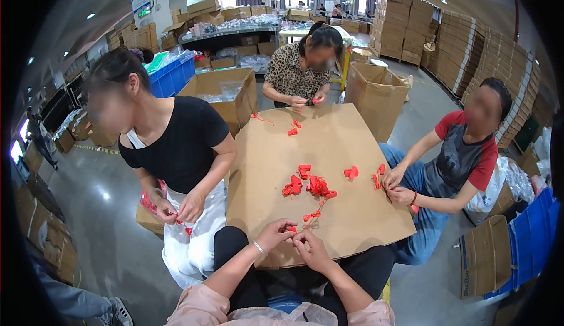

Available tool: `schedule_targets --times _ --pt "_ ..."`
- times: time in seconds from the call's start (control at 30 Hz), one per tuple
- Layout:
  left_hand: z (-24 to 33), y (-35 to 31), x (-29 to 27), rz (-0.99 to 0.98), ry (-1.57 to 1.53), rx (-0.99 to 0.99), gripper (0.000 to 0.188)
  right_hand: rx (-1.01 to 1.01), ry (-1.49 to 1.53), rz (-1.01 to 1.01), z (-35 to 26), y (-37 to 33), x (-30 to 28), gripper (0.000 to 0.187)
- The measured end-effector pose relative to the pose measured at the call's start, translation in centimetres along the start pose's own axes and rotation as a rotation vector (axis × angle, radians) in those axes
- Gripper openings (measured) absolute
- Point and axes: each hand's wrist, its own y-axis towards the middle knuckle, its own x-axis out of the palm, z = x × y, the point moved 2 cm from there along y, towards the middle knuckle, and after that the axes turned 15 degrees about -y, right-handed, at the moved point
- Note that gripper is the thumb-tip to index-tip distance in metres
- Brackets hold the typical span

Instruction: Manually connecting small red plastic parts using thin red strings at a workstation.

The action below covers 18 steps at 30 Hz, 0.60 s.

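Observation:
Over the near edge of the cardboard-topped table, my left hand (275, 236) is closed with a small red piece (291, 229) between thumb and fingertips. My right hand (312, 249) meets it from the right, thumb and fingers pinched together. What those fingers hold, if anything, is too small to make out. Just beyond my hands lies a red piece with a thin cord (312, 215). Farther in is a loose pile of red pieces (318, 186), with a few more red pieces (292, 186) to its left.
The brown cardboard tabletop (364, 208) also bears a red piece (351, 173) to the right. Three people sit around it, at left, far side and right, handling red pieces. An open carton (376, 97) stands behind; a blue crate (531, 243) is at far right.

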Motion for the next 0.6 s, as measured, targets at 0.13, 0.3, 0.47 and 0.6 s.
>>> schedule_targets --times 0.13,0.3,0.47,0.6 --pt "-0.7 0.9 0.3 -0.005 -0.03 -0.118 0.021 -0.027 0.122 0.067 0.7 -0.1 -0.2 0.006" --pt "0.0 1.6 2.3 -0.137 0.29 0.253 0.02 -0.103 -0.031 0.092 0.0 -0.4 -1.6 0.006" --pt "-1.2 2.6 3.4 -0.229 0.088 0.199 0.021 -0.162 -0.062 0.132 -0.7 -0.5 -2.2 0.004" --pt "-1.7 2.7 3.5 -0.221 -0.097 -0.03 0.025 0.081 0.432 0.143 1.5 -0.4 -1.5 0.007"
